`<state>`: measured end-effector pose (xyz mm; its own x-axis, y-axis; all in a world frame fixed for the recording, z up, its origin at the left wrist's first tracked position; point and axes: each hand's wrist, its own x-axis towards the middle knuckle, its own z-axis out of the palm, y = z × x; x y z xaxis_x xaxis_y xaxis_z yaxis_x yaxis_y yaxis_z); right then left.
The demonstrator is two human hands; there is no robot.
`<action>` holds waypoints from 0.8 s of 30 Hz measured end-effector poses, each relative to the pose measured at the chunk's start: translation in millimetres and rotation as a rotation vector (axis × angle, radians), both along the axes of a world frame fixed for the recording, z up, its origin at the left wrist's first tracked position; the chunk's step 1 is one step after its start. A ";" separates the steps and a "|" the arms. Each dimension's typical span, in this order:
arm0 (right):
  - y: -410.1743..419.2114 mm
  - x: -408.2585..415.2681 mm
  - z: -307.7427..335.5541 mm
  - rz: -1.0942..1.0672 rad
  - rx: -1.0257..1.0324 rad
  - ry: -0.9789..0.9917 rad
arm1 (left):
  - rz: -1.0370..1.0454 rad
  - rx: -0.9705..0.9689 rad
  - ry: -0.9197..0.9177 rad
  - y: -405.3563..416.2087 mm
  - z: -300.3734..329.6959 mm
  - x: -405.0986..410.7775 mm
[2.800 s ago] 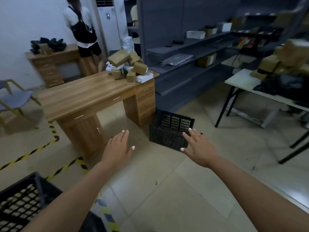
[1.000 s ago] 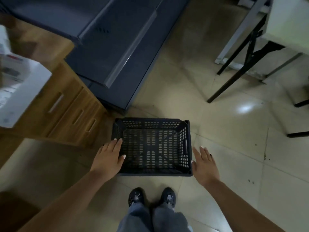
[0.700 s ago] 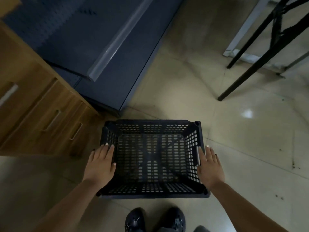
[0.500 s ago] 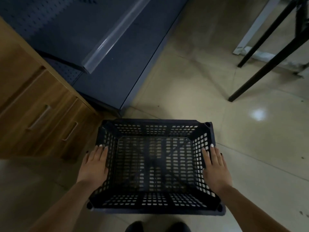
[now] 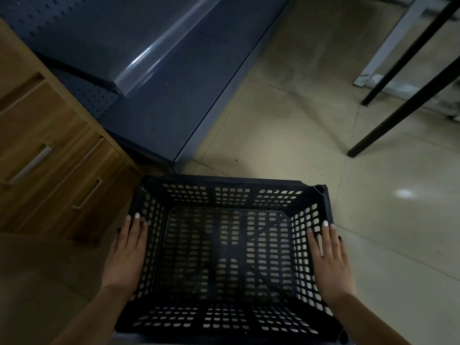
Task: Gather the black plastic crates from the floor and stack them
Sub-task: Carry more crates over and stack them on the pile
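One black plastic crate with perforated walls and floor fills the lower middle of the head view, seen from above, empty. My left hand lies flat against the outside of its left wall, fingers pointing forward. My right hand presses the outside of its right wall the same way. Both hands clamp the crate between them, and it appears raised off the floor. No other crate is in view.
A wooden desk with drawers stands at the left, close to the crate. A dark grey metal shelf unit runs behind it. Black table legs slant down at the right. Beige floor tiles spread ahead.
I walked up to the crate and bent over it. My hands closed onto its two side walls, and the crate has come closer and larger in view.
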<state>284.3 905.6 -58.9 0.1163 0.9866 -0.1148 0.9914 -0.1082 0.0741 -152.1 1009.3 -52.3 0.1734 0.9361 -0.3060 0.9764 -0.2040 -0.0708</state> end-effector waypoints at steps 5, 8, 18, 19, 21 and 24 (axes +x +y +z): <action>2.5 11.6 6.3 -0.036 -0.173 0.024 | -0.050 0.025 -0.011 2.7 3.3 -2.5; -3.9 16.1 34.4 -0.068 -0.179 0.040 | -0.058 0.036 -0.022 -3.4 30.6 -0.8; -53.1 19.8 267.5 -0.081 -0.241 -0.001 | 0.075 -0.027 0.048 -71.9 261.7 3.5; -57.0 21.5 296.2 -0.074 -0.246 -0.004 | 0.082 -0.035 0.057 -78.9 291.0 5.1; -65.0 24.6 348.9 -0.074 -0.254 0.002 | 0.088 -0.059 0.104 -93.5 347.9 8.3; -75.0 27.5 420.1 -0.051 -0.290 0.027 | 0.114 -0.045 0.119 -115.6 422.3 17.5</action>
